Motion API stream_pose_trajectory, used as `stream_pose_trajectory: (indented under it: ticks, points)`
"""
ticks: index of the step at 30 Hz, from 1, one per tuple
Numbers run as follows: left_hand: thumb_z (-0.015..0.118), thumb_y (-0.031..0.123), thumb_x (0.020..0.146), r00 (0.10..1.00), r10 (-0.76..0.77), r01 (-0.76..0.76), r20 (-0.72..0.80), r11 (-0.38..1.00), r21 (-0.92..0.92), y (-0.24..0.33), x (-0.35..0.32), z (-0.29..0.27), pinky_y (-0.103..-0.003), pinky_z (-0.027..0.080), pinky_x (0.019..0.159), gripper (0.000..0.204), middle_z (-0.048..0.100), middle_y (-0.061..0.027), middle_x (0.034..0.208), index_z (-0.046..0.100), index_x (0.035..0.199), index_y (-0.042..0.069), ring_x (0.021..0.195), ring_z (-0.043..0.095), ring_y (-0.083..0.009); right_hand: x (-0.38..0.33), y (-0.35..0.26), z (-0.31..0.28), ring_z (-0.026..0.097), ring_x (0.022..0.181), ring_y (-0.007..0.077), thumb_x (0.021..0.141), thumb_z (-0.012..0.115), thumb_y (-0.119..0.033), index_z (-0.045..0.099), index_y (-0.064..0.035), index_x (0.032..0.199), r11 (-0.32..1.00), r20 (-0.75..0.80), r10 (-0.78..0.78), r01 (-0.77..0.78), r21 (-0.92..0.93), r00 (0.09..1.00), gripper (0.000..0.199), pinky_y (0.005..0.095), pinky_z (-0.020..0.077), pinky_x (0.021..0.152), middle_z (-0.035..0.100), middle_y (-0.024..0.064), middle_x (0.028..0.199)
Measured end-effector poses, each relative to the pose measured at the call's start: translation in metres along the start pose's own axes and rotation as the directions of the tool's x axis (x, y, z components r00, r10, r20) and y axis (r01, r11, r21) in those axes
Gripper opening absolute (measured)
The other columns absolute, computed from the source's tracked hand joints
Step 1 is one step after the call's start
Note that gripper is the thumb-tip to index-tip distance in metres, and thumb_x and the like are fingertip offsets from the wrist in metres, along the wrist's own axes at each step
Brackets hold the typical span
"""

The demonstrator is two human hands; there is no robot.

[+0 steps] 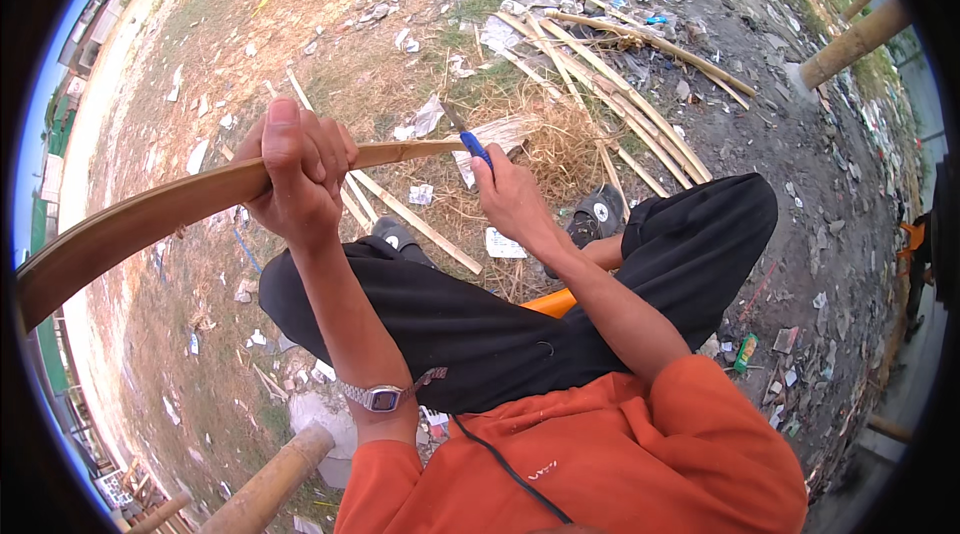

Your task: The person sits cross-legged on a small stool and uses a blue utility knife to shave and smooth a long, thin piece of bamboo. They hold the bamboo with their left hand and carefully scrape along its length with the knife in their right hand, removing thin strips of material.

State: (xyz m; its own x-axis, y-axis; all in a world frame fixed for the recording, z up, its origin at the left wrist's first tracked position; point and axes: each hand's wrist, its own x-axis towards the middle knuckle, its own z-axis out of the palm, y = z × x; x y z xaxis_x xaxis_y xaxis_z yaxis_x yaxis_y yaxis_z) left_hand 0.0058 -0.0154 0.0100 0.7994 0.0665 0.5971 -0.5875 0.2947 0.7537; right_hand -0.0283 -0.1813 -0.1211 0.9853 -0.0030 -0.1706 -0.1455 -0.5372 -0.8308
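Note:
My left hand [303, 172] is closed around a long bamboo strip [150, 212], thumb up. The strip runs from the far left edge past my fist, its narrower end reaching toward my right hand [515, 202]. My right hand grips a knife [474, 146] by its blue handle. Its short blade points up and away from me, at the strip's far end. Whether the blade touches the strip, I cannot tell. Curly bamboo shavings [565, 139] lie in a heap on the ground just beyond my right hand.
Several split bamboo strips [640, 114] lie ahead to the right. Bamboo posts stand at the upper right [858, 42] and lower left [270, 482]. Between my bent legs shows an orange seat [550, 304]. Scraps and stone chips litter the ground; a green packet [745, 352] lies at right.

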Motion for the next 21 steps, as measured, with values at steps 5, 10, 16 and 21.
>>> stream_pose_trajectory:
  ticks: [5,10,16,21]
  points:
    - [0.042,0.020,0.097,1.000,0.015,-0.013,0.022,0.997,-0.077,-0.006,-0.003,0.001,-0.027,0.027,0.035,0.049,0.029,-0.0006,0.038,0.031,0.050,0.010,0.030,0.026,-0.0095,-0.005,0.028,0.036,0.059,0.068,0.0453,0.094,0.039,-0.026,0.043,-0.0023,0.097,0.980,-0.042,0.035,-0.043,-0.194,0.998,0.024,0.0557,0.0444,0.063,0.059,0.0274,0.070]
    - [0.041,0.013,0.094,0.993,0.043,-0.038,0.112,0.998,-0.046,-0.002,-0.004,-0.004,-0.027,0.028,0.034,0.048,0.031,-0.0016,0.038,0.029,0.048,0.010,0.029,0.025,-0.0095,-0.005,0.012,0.026,0.059,0.070,0.0461,0.094,0.039,-0.025,0.044,-0.0016,0.098,0.979,-0.028,-0.037,0.031,-0.200,0.999,0.024,0.0554,0.0453,0.063,0.060,0.0263,0.072]
    - [0.040,0.010,0.092,0.987,0.048,-0.043,0.154,0.999,-0.032,-0.001,-0.006,0.000,-0.027,0.029,0.034,0.046,0.031,-0.0020,0.038,0.029,0.047,0.008,0.029,0.025,-0.0096,0.003,0.064,0.053,0.059,0.066,0.0452,0.093,0.041,-0.027,0.047,-0.0011,0.097,0.961,-0.032,0.048,-0.055,-0.270,0.998,0.027,0.0541,0.0447,0.063,0.059,0.0269,0.071]
    - [0.040,0.009,0.091,0.995,0.043,-0.041,0.086,0.999,-0.018,-0.005,-0.003,0.006,-0.027,0.029,0.032,0.045,0.032,-0.0024,0.038,0.029,0.048,0.008,0.028,0.026,-0.0098,-0.001,0.061,0.048,0.061,0.069,0.0433,0.093,0.040,-0.026,0.047,0.0008,0.096,0.957,-0.039,0.151,-0.156,-0.243,0.988,0.027,0.0530,0.0460,0.065,0.061,0.0248,0.072]
